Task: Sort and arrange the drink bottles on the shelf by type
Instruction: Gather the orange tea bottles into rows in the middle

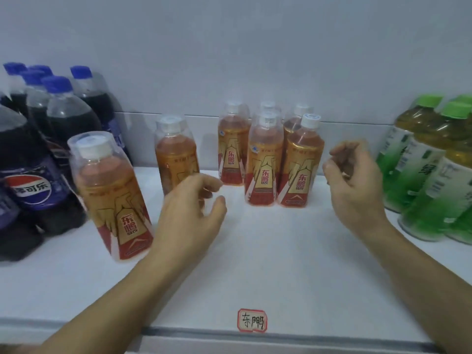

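Note:
Several orange energy-drink bottles with clear caps stand on the white shelf (255, 264). One orange bottle (112, 198) stands at the front left, another (176, 154) behind it, and a cluster (265, 159) stands at the back centre. My left hand (190, 213) hovers just right of the second bottle, fingers loosely curled and holding nothing. My right hand (355, 180) hangs right of the cluster, fingers loosely curled, also holding nothing.
Dark cola bottles with blue caps (51, 139) crowd the left side. Green tea bottles with green caps (431, 164) fill the right. A red-bordered handwritten label (252, 320) is stuck near the shelf's front edge. A white wall backs the shelf.

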`<state>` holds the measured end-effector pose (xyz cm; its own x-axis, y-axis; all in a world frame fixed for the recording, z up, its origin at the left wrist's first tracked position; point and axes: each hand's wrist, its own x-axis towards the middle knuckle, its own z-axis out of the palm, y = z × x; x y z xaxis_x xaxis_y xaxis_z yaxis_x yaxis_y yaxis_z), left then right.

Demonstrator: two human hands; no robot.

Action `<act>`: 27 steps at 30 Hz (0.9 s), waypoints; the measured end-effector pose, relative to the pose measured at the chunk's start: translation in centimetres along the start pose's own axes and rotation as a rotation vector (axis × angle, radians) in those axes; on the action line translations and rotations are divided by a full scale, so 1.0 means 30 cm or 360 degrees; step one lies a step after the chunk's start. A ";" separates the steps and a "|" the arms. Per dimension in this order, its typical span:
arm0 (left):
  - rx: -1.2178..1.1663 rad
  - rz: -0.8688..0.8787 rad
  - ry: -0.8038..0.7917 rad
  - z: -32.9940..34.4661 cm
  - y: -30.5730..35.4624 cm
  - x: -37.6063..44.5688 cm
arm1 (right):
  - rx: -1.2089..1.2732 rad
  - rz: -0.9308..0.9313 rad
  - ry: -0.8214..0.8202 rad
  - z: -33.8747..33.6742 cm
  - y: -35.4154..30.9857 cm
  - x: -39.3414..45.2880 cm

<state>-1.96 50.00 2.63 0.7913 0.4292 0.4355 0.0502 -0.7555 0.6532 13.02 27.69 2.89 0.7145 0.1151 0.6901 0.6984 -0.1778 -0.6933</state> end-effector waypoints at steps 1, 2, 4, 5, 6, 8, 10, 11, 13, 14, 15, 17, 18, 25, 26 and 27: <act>-0.0026 0.0131 0.0283 -0.018 -0.014 -0.018 | 0.0022 -0.0065 -0.0066 0.015 -0.041 -0.002; -0.0047 0.0238 0.0502 -0.025 -0.025 -0.028 | 0.0014 -0.0132 -0.0140 0.036 -0.076 -0.003; -0.0105 0.0314 0.0709 -0.015 -0.029 -0.025 | -0.0037 -0.0239 -0.0261 0.080 -0.126 0.001; -0.0139 0.0334 0.0731 -0.010 -0.021 -0.017 | -0.0045 -0.0266 -0.0296 0.099 -0.141 0.005; -0.0150 0.0351 0.0738 -0.007 -0.005 -0.010 | -0.0031 -0.0281 -0.0314 0.115 -0.149 0.007; -0.0166 0.0275 0.0742 -0.001 0.014 0.011 | 0.0019 -0.0312 -0.0301 0.141 -0.150 -0.003; -0.0254 -0.0006 0.0667 0.007 0.006 0.047 | 0.0029 -0.0337 -0.0214 0.156 -0.128 -0.026; -0.0319 -0.0163 0.0609 0.016 -0.009 0.067 | 0.0030 -0.0336 -0.0155 0.157 -0.114 -0.036; -0.0406 -0.0437 0.0491 0.038 -0.038 0.089 | 0.0017 -0.0324 -0.0057 0.141 -0.089 -0.041; -0.0448 -0.0559 0.0456 0.048 -0.052 0.094 | 0.0011 -0.0316 -0.0022 0.126 -0.080 -0.037; -0.0495 -0.0662 0.0436 0.054 -0.063 0.095 | 0.0016 -0.0298 0.0011 0.109 -0.072 -0.029; -0.0554 -0.0732 0.0405 0.055 -0.089 0.097 | 0.0038 -0.0228 0.0088 0.076 -0.053 -0.006; -0.0577 -0.0708 0.0387 0.049 -0.099 0.100 | 0.0046 -0.0182 0.0135 0.064 -0.040 0.007; -0.0750 -0.0522 0.0016 0.057 -0.102 0.159 | -0.0114 0.0110 0.0292 0.029 0.098 0.082; -0.0773 -0.0479 -0.0040 0.063 -0.102 0.167 | -0.0133 0.0159 0.0292 0.027 0.117 0.089; -0.0805 -0.0435 -0.0091 0.069 -0.100 0.172 | -0.0133 0.0209 0.0287 0.026 0.136 0.094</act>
<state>3.23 53.44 1.64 0.8230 0.5374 0.1843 -0.0289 -0.2843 0.9583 17.93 28.06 1.83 0.7745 -0.0896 0.6262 0.5886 -0.2609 -0.7652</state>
